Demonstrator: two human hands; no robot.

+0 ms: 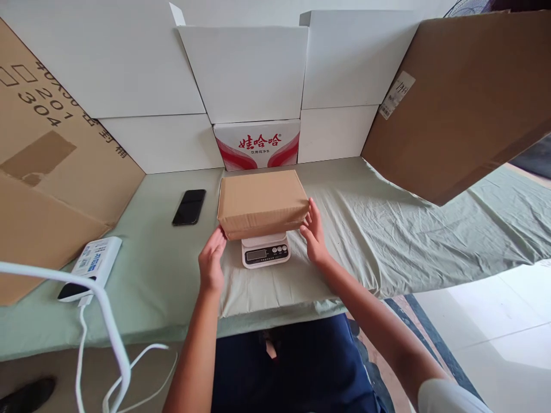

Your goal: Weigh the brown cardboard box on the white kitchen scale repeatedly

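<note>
My left hand point(212, 261) and right hand point(313, 232), both released, flank the closed cardboard box point(262, 202) resting on the scale point(266, 250); its contents I cannot tell.

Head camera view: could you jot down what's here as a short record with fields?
Box: closed brown cardboard box resting on the scale
Scale: small white digital kitchen scale, display blank or unreadable
Left hand: left hand open, fingertips at the box's lower left corner
Right hand: right hand open, flat against the box's right side
Surface: pale green cloth-covered table
Nearby: black smartphone lying left of the box; white power bank with white cable at the left edge
Backdrop: white cartons, one red-printed, flanked by brown cardboard sheets
</note>
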